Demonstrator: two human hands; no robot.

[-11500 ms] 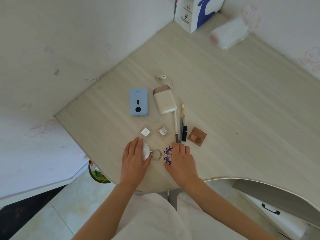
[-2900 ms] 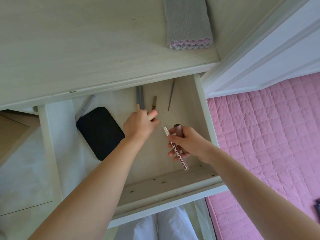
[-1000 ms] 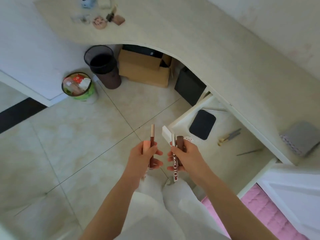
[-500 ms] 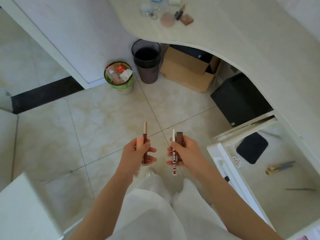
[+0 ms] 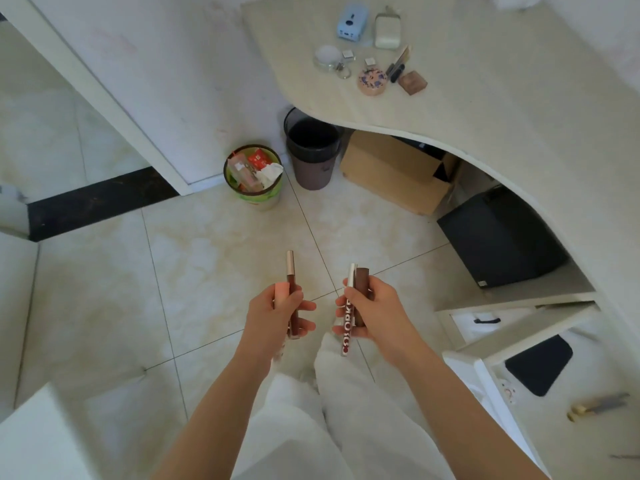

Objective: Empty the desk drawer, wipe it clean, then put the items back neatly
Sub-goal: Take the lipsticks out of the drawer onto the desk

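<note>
Our left hand (image 5: 277, 311) is closed around one slim brown tube (image 5: 290, 271); our right hand (image 5: 372, 311) clamps a lettered stick (image 5: 347, 329) and a brown tube (image 5: 362, 277) together, likely lip products. We judge they are bundled for one trip to the desk (image 5: 519, 109), where the removed items (image 5: 372, 81) lie grouped. The drawer (image 5: 554, 410) stands open at right, holding a black pad (image 5: 538, 363) and tools (image 5: 597, 407).

Curved pale wooden desk (image 5: 502, 109) sits at one o'clock, small items clustered on it; round black mesh bin (image 5: 312, 148) at twelve beneath its edge; open white drawer (image 5: 485, 379) at four holds a flat black pad (image 5: 538, 363).
</note>
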